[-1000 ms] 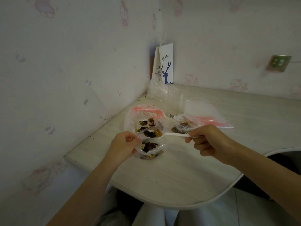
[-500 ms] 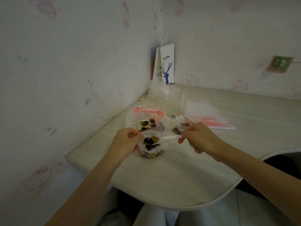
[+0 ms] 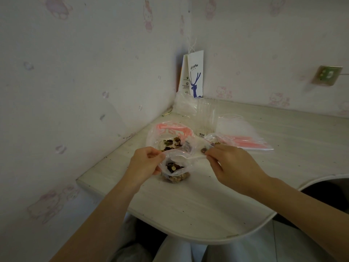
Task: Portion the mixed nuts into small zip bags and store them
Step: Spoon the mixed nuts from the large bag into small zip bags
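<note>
While your left hand (image 3: 146, 163) pinches the small zip bag (image 3: 181, 172) open, the spoon (image 3: 190, 158) pinched by your right hand (image 3: 234, 167) points leftward, its bowl lying over the bag's mouth.

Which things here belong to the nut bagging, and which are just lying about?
Job: left hand holding the small zip bag open; right hand with the white spoon; large nut bag; filled small bag; spare zip bags.
Lying about: coffee paper bag; wall socket; clear plastic wrapping.
</note>
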